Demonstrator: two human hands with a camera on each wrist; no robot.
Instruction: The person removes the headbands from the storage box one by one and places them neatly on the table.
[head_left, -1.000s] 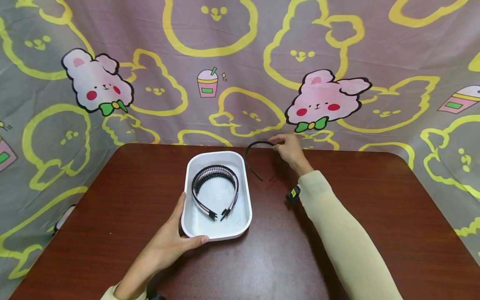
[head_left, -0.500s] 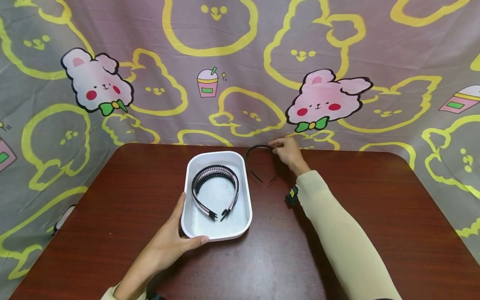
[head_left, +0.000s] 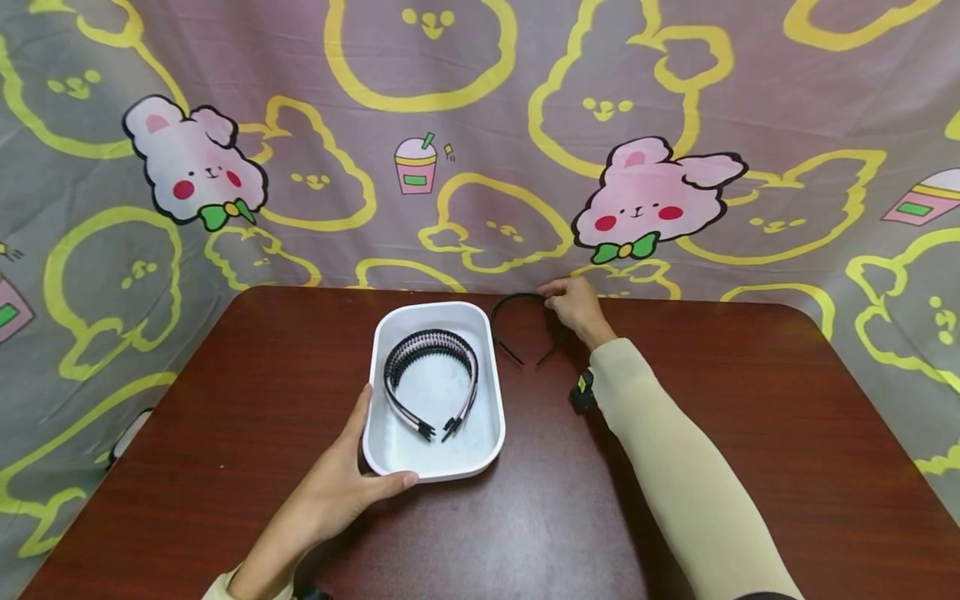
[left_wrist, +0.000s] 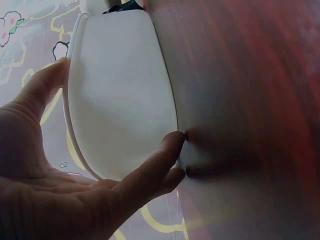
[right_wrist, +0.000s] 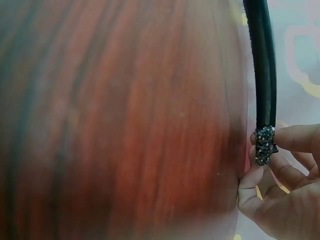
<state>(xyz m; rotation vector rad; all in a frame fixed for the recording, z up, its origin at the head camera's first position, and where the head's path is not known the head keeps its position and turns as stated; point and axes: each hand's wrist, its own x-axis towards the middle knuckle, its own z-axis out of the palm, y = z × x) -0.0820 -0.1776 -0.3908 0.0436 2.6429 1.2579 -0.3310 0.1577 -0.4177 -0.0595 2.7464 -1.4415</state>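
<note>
The left hand [head_left: 326,492] grips the near left corner of a white, rounded rectangular tray [head_left: 420,461] with a smooth wall; its thumb presses the near side by the rim, and its other fingers bend along the left side, two of them low down by the dark reddish-brown, wood-grained surface [head_left: 517,533]. The tray is on that surface, left of the middle. Inside it lies a nested stack of black and pale pink, toothed, curved headbands [head_left: 431,340], their arches toward the far end and their dark tips toward the person.

Well apart from the left hand, the right hand [head_left: 576,310] pinches a slim, glossy black, toothed headband [right_wrist: 265,75] between thumb and fingers, at a patch of dark, glittering stones [right_wrist: 265,145] on the band. This headband is just beside the tray, to the right of its far end, near the far edge of the surface; its two tips point toward the person. Whether it touches the surface is hard to tell.

A cream sleeve [head_left: 690,467] covers the right arm, with a small black device [head_left: 582,392] marked in yellow by its cuff. Behind hangs a greyish-pink curtain [head_left: 480,142] printed with yellow outlines, rabbit faces and drink cups.
</note>
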